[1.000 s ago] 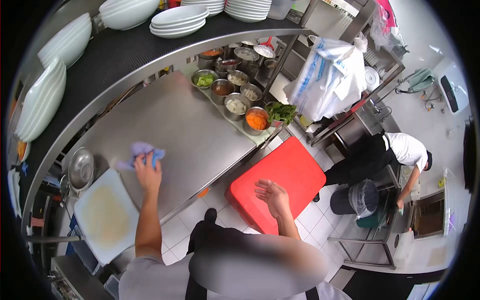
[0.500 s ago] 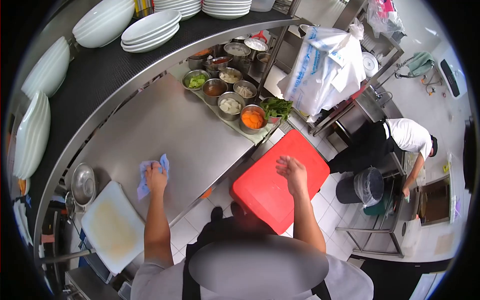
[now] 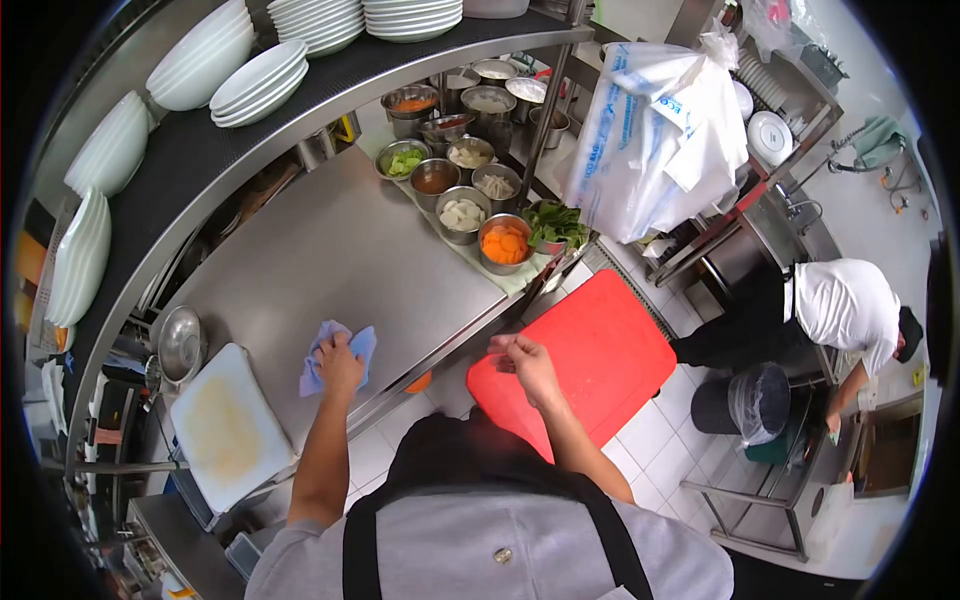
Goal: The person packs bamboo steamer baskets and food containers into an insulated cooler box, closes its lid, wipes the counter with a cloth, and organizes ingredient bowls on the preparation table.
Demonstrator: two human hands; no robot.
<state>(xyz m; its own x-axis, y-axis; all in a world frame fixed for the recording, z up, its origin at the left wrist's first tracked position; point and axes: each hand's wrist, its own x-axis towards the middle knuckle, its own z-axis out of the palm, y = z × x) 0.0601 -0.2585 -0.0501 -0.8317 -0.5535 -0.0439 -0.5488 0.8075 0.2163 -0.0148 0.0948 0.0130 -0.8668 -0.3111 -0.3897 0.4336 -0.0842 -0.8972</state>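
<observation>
My left hand (image 3: 338,364) presses a crumpled blue-purple cloth (image 3: 366,350) onto the steel counter (image 3: 300,240), close to its front edge. Its fingers are bent over the cloth. My right hand (image 3: 524,366) is raised above the red lid (image 3: 600,360) of a large bin, its fingers loosely curled and apart with nothing in them. Left of the cloth lies a stained white cutting board (image 3: 228,425), with a metal bowl (image 3: 182,344) behind it.
Metal containers of carrots (image 3: 505,243), greens (image 3: 556,224) and other food line the counter's far right. White plates (image 3: 260,82) stand on the shelf above. A plastic bag (image 3: 655,150) hangs at right. Another person (image 3: 840,300) bends near a dark bin (image 3: 740,403).
My left hand has drawn the cloth rightward and toward the counter's front edge. My right hand rose over the red lid, then came back lower and to the left, its fingers more curled.
</observation>
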